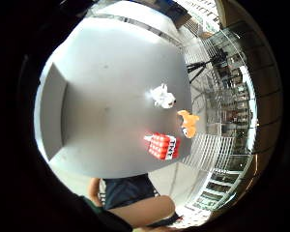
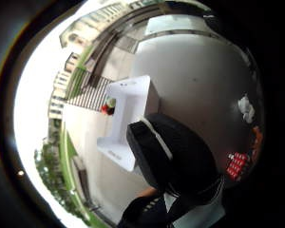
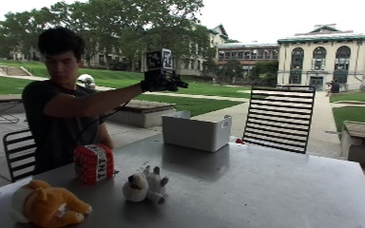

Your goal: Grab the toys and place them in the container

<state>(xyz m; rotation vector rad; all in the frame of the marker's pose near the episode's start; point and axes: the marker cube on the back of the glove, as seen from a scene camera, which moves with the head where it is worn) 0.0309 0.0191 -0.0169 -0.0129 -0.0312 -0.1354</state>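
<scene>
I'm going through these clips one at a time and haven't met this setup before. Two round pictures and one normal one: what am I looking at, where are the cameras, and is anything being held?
There is no robot here. A person sits at a grey table outdoors, and the right hand wears a black glove carrying two small cameras on the palm. The two round pictures come from those palm cameras, looking down from the raised hand. The normal picture is from a camera across the table.

On the table stand a white container at the far side, and nearer the camera three toys: a red block toy, a white plush toy and an orange plush toy. All three lie outside the container.

The gloved hand is raised well above the table and no toy is in it. Whether its fingers are curled or straight does not show.
</scene>
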